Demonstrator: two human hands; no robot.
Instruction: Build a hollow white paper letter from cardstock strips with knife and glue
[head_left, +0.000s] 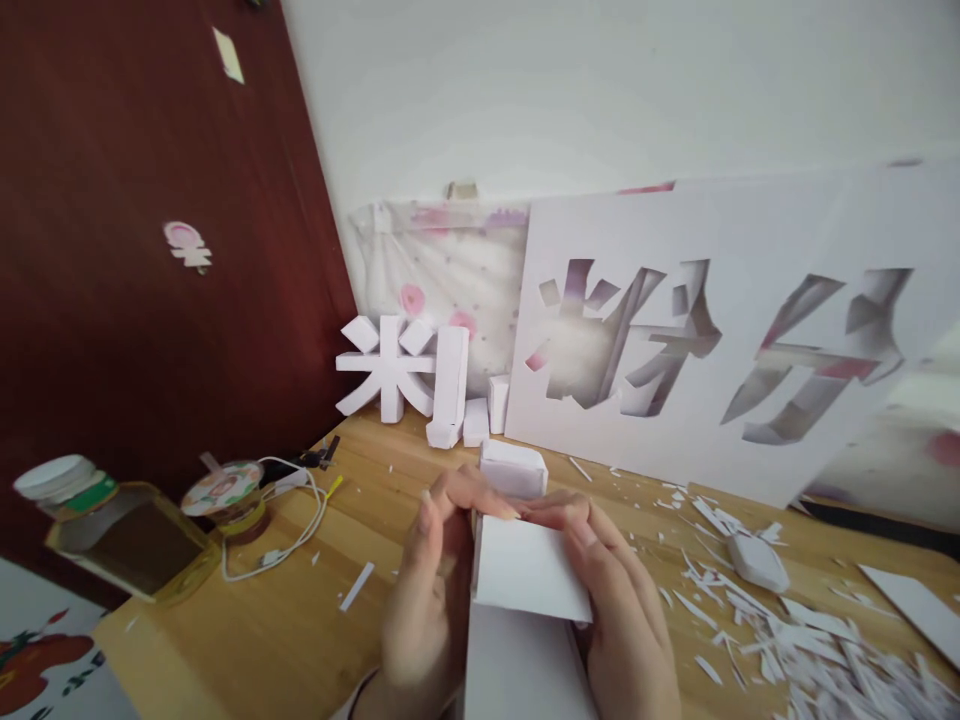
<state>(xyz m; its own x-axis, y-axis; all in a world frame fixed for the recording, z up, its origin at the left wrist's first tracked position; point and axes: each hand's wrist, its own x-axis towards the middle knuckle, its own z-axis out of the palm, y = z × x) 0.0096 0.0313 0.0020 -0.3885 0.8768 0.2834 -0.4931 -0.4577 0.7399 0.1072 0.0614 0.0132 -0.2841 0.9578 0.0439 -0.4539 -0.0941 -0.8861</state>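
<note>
Both hands meet around a white paper box piece (525,665) at the bottom centre, with a smaller white flap or panel (532,568) across its far end. My left hand (439,580) wraps the left side, fingers curled over the far edge. From the right, my right hand (615,590) grips the panel's edge, its thumb resting near the upper right corner. The fingertips come together at the far end, and the undersides are hidden. Just beyond them lies a small white block (514,468).
White 3D characters (390,368) stand at the back left, before a cut-out white board (630,430). Paper scraps (840,650) cover the right side. A bottle (127,540), a lidded cup (229,500) and a white cable (315,525) sit left on the wooden table (285,640).
</note>
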